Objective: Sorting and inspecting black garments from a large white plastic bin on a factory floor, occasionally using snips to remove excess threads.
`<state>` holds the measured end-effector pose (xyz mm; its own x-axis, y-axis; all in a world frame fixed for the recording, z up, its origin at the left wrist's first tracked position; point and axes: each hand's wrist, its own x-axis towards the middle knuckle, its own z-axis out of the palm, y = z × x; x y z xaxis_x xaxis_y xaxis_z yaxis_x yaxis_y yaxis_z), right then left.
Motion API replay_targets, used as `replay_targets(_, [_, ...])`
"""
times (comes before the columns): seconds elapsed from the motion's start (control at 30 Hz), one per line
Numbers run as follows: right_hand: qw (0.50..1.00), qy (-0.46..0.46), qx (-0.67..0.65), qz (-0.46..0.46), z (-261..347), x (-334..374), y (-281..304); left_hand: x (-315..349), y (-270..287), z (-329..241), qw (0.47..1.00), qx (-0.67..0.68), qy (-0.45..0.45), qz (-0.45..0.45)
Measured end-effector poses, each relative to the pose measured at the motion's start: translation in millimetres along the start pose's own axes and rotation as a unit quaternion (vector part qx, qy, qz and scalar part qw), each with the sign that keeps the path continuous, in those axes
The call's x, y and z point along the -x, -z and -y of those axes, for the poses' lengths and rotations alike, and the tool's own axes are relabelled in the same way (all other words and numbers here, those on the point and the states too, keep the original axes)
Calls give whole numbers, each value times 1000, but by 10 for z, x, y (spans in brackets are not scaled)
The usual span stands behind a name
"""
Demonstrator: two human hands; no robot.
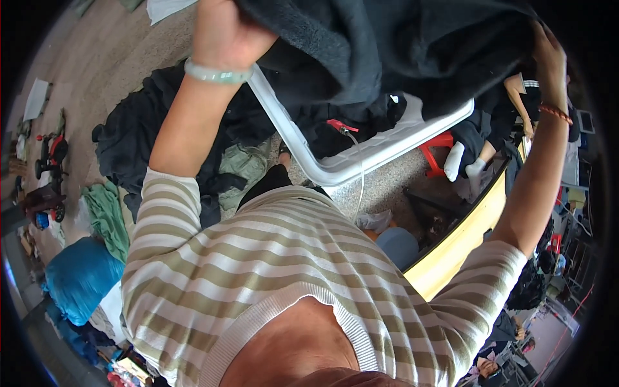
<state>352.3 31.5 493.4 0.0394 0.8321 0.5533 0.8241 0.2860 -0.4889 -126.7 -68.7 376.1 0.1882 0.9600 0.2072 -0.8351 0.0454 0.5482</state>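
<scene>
A large black cloth (pixel 419 51), with a fuzzy grey-black patch on its left part, is held up spread between my raised hands. My left hand (pixel 225 35), a pale green bangle at its wrist, is closed at the cloth's left side; its fingertips are hidden and slightly blurred. At the far right, my right hand (pixel 548 51) pinches the cloth's upper corner, a red beaded bracelet below it. Under the cloth, a white plastic rim (pixel 361 169) shows in front of my body. Inside it lies a small red-handled tool (pixel 340 126) with a pale cord attached.
Black garments (pixel 155 122) are heaped on the floor to the left, near green cloth (pixel 106 216) and a stuffed blue bag (pixel 84 277). A yellow board edge (pixel 464 232) runs at my right. Beyond it, another person's feet in white socks (pixel 454 161) show near a red stool (pixel 435 155).
</scene>
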Motion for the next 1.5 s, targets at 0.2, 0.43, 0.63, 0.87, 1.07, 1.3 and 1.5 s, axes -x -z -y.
replay_targets(0.2, [947, -40, -297, 120, 890, 365, -1413, 644, -187, -5, 988, 72, -113, -71])
replay_targets(0.43, [902, 179, -129, 371, 1563, 1682, -3075, 1485, 2143, 253, 764, -341, 199, -510])
replay_targets(0.63, [865, 209, -231, 393, 1582, 2190, -3638, 930, 2070, 552, 583, -810, -54, -33])
replay_targets(0.87, [910, 259, -48, 321, 1059, 1753, -3614, 278, 2322, 295, 624, -776, -91, 7])
replay_targets(1.07, [940, 58, 161, 296, 43, 2520, -3991, 536, 2570, 48, 427, -880, -31, 206])
replay_targets(1.3, [832, -115, -341, 422, 665, 3417, -4025, 900, 2522, 289, 465, -864, 45, 188])
replay_targets(1.5, [817, -126, -315, 466, 939, 3379, -3945, 1176, 2289, 643, 582, -786, 60, 201])
